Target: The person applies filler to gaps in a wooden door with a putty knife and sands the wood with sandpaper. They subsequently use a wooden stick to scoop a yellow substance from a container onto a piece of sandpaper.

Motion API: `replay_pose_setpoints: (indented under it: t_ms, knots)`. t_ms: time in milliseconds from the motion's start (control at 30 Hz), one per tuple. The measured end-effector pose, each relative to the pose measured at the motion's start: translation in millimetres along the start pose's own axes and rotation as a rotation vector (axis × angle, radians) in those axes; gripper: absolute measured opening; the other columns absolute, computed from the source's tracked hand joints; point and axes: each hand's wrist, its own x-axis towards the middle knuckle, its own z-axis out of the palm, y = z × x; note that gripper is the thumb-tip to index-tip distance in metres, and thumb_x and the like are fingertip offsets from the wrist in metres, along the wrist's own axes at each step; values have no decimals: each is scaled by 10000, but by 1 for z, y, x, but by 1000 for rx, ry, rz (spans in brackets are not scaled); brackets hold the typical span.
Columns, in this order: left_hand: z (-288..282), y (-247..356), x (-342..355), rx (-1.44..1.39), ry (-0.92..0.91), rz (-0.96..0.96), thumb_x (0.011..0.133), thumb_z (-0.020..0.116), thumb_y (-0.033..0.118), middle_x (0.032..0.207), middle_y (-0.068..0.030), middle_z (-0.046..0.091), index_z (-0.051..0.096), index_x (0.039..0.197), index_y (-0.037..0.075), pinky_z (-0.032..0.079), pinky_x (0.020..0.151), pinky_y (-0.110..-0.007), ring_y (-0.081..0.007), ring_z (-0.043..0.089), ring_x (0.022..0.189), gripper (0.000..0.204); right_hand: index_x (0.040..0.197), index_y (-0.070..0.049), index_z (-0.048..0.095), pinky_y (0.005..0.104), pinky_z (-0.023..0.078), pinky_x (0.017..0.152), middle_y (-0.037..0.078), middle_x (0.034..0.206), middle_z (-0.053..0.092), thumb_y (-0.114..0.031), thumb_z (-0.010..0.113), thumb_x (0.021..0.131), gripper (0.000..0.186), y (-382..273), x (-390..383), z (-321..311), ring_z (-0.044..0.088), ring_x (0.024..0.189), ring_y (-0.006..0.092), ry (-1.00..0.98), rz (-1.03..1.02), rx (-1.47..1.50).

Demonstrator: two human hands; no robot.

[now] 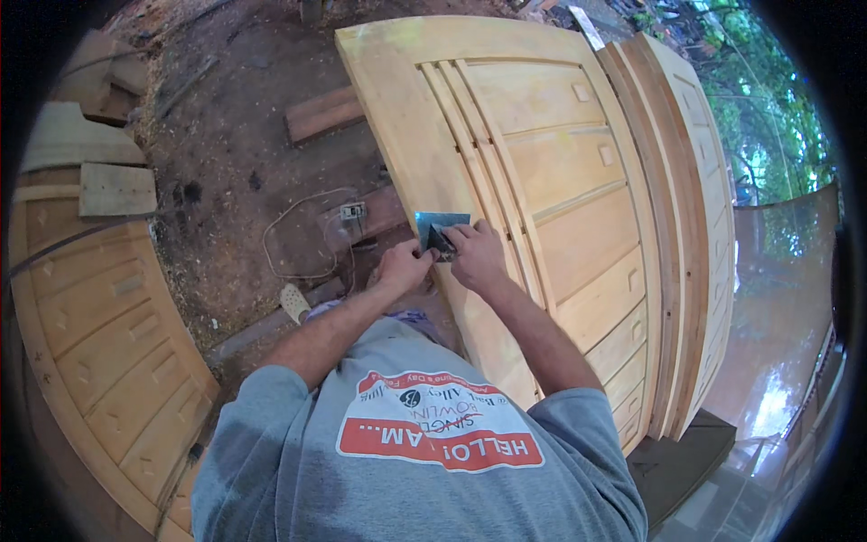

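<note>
Pinching a thin dark sheet (442, 220) near the frame's centre, the left hand (405, 268) is holding its lower-left corner; the right hand (480, 260) is gripping its right side, fingers bent, over a wooden door (397, 99).

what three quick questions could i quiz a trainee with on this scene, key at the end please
1. Multiple choice: which of the person's hands touch the thin dark sheet? A) only the left; B) only the right; C) both.
2. True or false: the green foliage shows along the lower left of the picture.
3. Fill in: as pictured, the thin dark sheet is at the ____ edge of the panelled wooden door.

Key:
1. C, the left hand and the right hand.
2. False; it shows at the upper right.
3. Left.
</note>
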Motion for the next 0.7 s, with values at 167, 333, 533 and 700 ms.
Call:
replay_pose_setpoints:
  t_ms: [167,333,533,700]
  knots:
    - [6,-5,-1,-8,22,17,859,705,494,830,-155,724,716,956,69,537,753,-446,-329,709,820,435,1166,-100,697,478,541,856,115,1110,707,-139,631,797,377,21,-10,-10,647,1014,347,-2,290,82]
    - [5,-4,3,-5,-33,-2,862,689,507,857,-157,725,707,957,67,538,760,-448,-319,709,832,450,1131,-72,702,498,551,850,168,1084,700,-178,621,806,351,-2,13,5,661,1023,371,45,381,66]
    - [5,-11,7,-47,-10,98,857,726,389,803,-149,716,686,925,63,534,722,-409,-284,698,784,335,1118,-74,710,466,555,877,184,1013,711,-160,603,800,346,-45,61,-20,660,1031,370,-189,116,114]
    - [-40,18,-36,-178,329,247,867,726,256,798,-151,645,606,850,44,509,674,-378,-307,620,704,244,1149,12,687,376,562,803,200,969,740,-111,577,800,386,19,52,-66,722,884,283,316,480,645]
